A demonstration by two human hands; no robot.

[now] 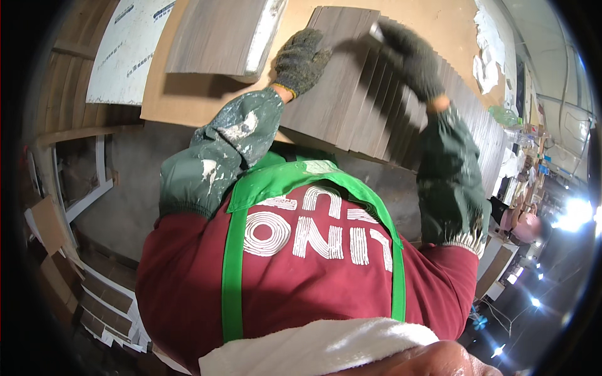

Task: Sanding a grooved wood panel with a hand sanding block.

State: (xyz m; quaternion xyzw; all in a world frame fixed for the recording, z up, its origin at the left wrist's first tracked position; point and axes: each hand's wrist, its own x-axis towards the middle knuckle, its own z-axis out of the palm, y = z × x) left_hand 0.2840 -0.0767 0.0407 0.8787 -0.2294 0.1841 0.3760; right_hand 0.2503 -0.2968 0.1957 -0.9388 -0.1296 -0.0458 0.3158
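My left hand (pixel 303 61), in a dark knitted glove, rests at the left edge of a grey-brown wood-grain board (pixel 335 81), its fingers apart. That board is the leftmost of several overlapping boards (pixel 401 119) fanned out to the right. Over their far part is my right hand (pixel 411 59), gloved alike and blurred by motion. A small pale thing (pixel 376 31) shows at its fingertips; its kind is too blurred to tell. The right hand's shadow falls across the boards.
A thick stack of similar boards (pixel 216 37) with a white side lies at the far left on a brown cardboard sheet (pixel 157 94). Beyond it is a white printed panel (pixel 128 56). Torn white paper (pixel 488 50) lies at the right. Another person (pixel 523 225) is visible in the right background.
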